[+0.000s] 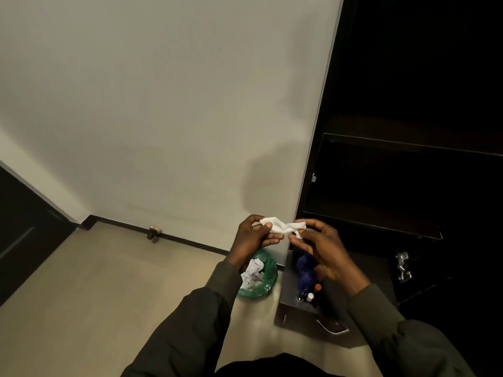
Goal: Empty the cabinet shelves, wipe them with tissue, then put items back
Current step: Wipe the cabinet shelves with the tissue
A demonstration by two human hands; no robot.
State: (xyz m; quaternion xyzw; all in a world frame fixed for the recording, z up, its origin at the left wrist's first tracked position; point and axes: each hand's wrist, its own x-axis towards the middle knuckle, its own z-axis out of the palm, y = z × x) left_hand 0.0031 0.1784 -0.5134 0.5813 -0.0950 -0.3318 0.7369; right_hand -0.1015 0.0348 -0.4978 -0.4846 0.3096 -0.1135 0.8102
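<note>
Pale wall [152, 104] meets beige floor [81, 295] at a dark baseboard [190, 242].

The person wears long dark olive sleeves [190, 317] — loose, creased cloth with snug cuffs at both wrists — and both hands [251, 238] are bare.

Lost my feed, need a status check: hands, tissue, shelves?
Left hand and right hand both pinch crumpled white tissue. Dark cabinet shelves look bare. Nothing blocking.
</note>
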